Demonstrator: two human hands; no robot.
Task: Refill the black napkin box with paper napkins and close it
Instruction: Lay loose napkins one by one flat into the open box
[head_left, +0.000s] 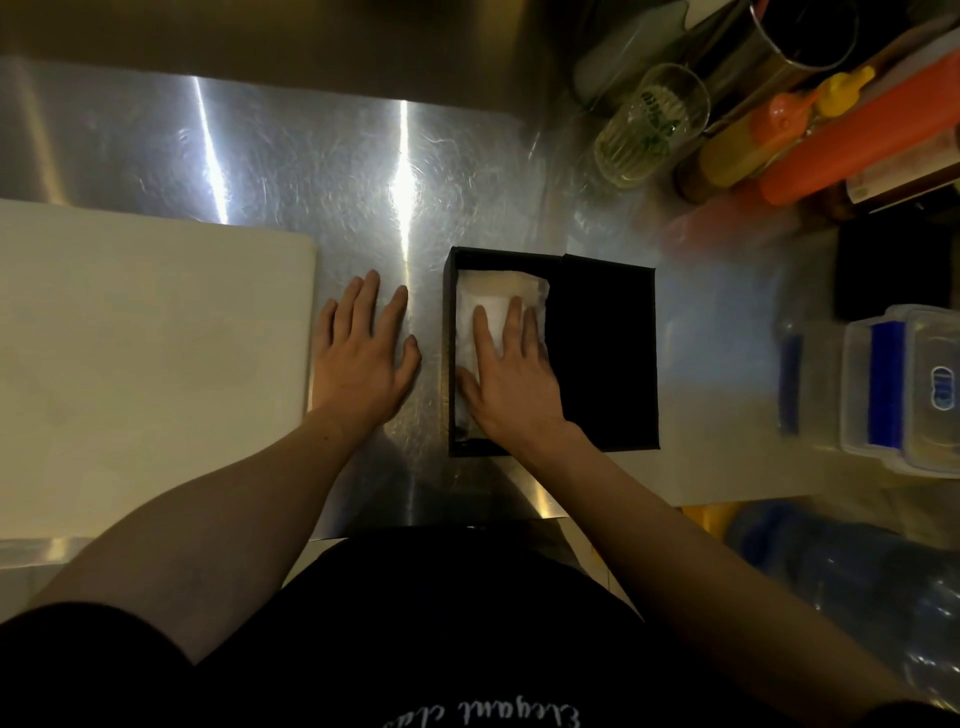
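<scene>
Black napkin box (550, 351) on steel counter (260, 156), lid (608, 353) half open, white napkins (498, 306) inside, right hand (511, 371) pressing flat on them, fingers spread, left hand (363, 345) open, palm down on counter beside white board (150, 364), shirt (467, 649) lettering inverted, apparently "Elegant".

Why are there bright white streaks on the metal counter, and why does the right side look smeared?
Head view: the streaks are overhead light glaring off the brushed steel counter; the sauce bottles and plastic containers at the right edge look blurred and stretched, as a wide-angle lens would make them; the napkins look overexposed.
</scene>
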